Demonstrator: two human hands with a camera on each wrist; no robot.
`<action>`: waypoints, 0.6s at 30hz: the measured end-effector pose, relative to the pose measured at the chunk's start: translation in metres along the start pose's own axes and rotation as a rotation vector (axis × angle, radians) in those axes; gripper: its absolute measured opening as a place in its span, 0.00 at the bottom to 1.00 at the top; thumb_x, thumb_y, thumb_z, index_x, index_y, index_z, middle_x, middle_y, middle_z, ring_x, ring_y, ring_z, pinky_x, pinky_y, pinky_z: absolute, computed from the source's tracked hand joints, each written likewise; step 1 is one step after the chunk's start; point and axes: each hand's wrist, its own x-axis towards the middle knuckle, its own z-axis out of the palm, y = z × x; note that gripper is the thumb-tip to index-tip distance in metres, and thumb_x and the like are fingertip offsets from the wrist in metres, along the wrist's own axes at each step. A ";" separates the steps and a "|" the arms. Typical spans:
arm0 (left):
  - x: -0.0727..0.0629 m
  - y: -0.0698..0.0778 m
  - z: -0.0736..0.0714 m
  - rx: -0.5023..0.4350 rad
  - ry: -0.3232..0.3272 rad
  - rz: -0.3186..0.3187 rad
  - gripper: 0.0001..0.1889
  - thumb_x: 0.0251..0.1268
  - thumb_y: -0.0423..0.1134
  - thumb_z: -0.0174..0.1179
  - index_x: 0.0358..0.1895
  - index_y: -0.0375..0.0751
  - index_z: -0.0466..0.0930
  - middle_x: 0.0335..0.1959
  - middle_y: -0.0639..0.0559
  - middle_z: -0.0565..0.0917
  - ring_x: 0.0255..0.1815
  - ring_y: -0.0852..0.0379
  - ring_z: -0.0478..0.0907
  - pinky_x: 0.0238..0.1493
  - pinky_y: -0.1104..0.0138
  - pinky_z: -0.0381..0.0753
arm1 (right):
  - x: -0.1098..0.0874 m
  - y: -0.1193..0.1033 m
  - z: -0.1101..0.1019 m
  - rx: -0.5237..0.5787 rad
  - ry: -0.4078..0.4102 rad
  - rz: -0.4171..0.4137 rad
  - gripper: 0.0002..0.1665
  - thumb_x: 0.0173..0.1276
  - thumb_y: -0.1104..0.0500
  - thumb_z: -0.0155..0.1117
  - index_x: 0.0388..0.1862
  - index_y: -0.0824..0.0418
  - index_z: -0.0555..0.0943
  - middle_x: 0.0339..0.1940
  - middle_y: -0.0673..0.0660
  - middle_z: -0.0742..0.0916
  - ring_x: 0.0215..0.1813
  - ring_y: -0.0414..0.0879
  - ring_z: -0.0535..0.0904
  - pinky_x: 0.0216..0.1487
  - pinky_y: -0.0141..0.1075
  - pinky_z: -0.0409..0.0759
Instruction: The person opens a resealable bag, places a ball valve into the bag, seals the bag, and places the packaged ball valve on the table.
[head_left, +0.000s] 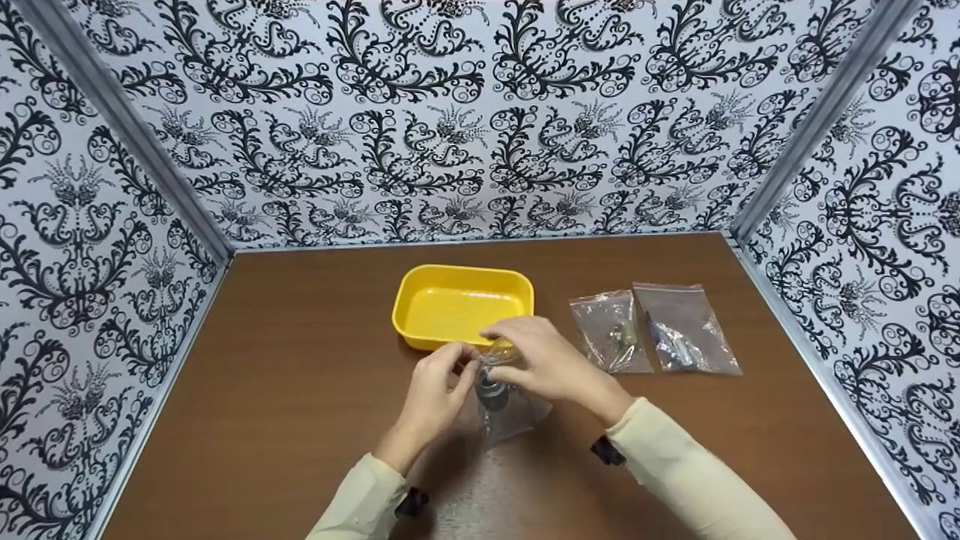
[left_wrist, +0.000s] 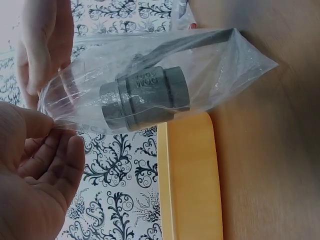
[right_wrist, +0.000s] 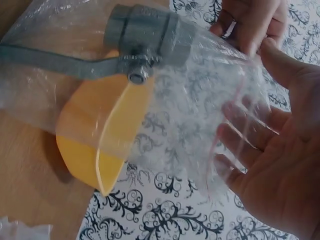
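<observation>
A grey ball valve (left_wrist: 145, 97) with a long lever handle (right_wrist: 65, 65) lies inside a clear zip bag (left_wrist: 215, 75), raised lettering on its body. The bag hangs just in front of the yellow tray, mouth uppermost. My left hand (head_left: 439, 386) pinches the bag's top edge between thumb and fingers. At the other side of the mouth is my right hand (head_left: 551, 360), its fingers spread and loosely straight against the film and its thumb apart from them. Through the plastic those fingers (right_wrist: 245, 140) show in the right wrist view.
Behind the hands stands a yellow tray (head_left: 405, 326) on the brown table (head_left: 300, 375). To the right lie two more zip bags, one with small brass-coloured parts (head_left: 622, 337), the other with blue and silvery pieces (head_left: 679, 349). Patterned walls (head_left: 450, 150) enclose the table.
</observation>
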 end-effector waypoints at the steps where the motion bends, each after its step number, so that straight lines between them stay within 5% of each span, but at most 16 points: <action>1: 0.000 -0.001 0.001 0.010 0.010 0.023 0.03 0.65 0.30 0.61 0.37 0.43 0.80 0.32 0.53 0.83 0.32 0.61 0.80 0.34 0.70 0.81 | 0.002 0.000 0.001 -0.007 -0.016 -0.001 0.28 0.62 0.45 0.69 0.59 0.54 0.78 0.56 0.51 0.85 0.60 0.49 0.77 0.68 0.49 0.66; 8: -0.005 -0.013 0.005 0.032 0.054 0.098 0.03 0.64 0.29 0.61 0.37 0.42 0.80 0.32 0.52 0.83 0.32 0.62 0.80 0.33 0.71 0.80 | 0.013 0.001 0.009 -0.061 -0.059 0.013 0.09 0.64 0.53 0.68 0.41 0.53 0.85 0.37 0.48 0.88 0.42 0.45 0.81 0.55 0.44 0.75; 13: -0.008 -0.019 0.007 -0.006 0.050 0.048 0.06 0.64 0.29 0.61 0.40 0.42 0.79 0.34 0.53 0.85 0.33 0.61 0.81 0.32 0.67 0.82 | 0.014 0.001 0.018 -0.094 -0.011 -0.012 0.02 0.63 0.57 0.69 0.35 0.53 0.87 0.30 0.46 0.88 0.35 0.43 0.82 0.44 0.39 0.80; 18: -0.017 -0.029 0.010 -0.073 0.018 -0.033 0.12 0.64 0.31 0.62 0.49 0.42 0.76 0.36 0.53 0.86 0.35 0.59 0.83 0.30 0.69 0.82 | 0.014 0.001 0.026 -0.152 0.000 -0.056 0.03 0.59 0.59 0.72 0.33 0.51 0.87 0.29 0.45 0.89 0.36 0.42 0.83 0.45 0.39 0.80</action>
